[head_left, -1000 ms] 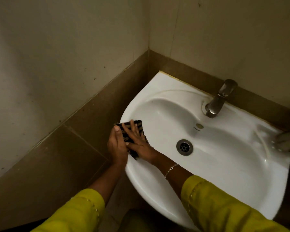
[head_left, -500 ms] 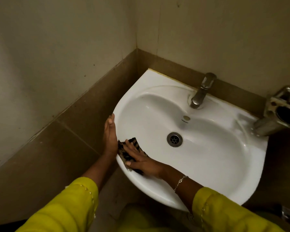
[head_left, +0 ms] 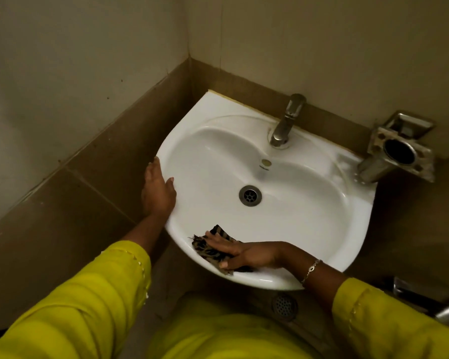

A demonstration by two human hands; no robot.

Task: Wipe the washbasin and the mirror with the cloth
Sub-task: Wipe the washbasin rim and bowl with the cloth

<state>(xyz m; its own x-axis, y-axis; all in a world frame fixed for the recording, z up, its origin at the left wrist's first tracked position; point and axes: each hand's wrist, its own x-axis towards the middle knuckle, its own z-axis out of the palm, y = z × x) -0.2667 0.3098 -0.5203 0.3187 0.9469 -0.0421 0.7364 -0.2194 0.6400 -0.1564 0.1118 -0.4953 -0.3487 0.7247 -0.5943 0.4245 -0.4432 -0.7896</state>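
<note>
The white washbasin (head_left: 296, 218) is fixed in the corner of the tiled walls. My right hand (head_left: 246, 252) lies flat on a dark striped cloth (head_left: 208, 248), pressing it onto the basin's near-left rim. My left hand (head_left: 157, 189) rests on the basin's left rim, fingers along the outer edge and thumb on the top face, with nothing else in it. No mirror is in view.
A metal tap (head_left: 287, 120) stands at the back of the basin, with the drain (head_left: 250, 195) in the bowl's middle. A metal wall holder (head_left: 399, 149) sticks out at the back right. A floor drain (head_left: 284, 307) lies under the basin.
My right hand has slid the cloth along the rim from the left side toward the near front. My left hand let go of the cloth and now rests on the left rim.
</note>
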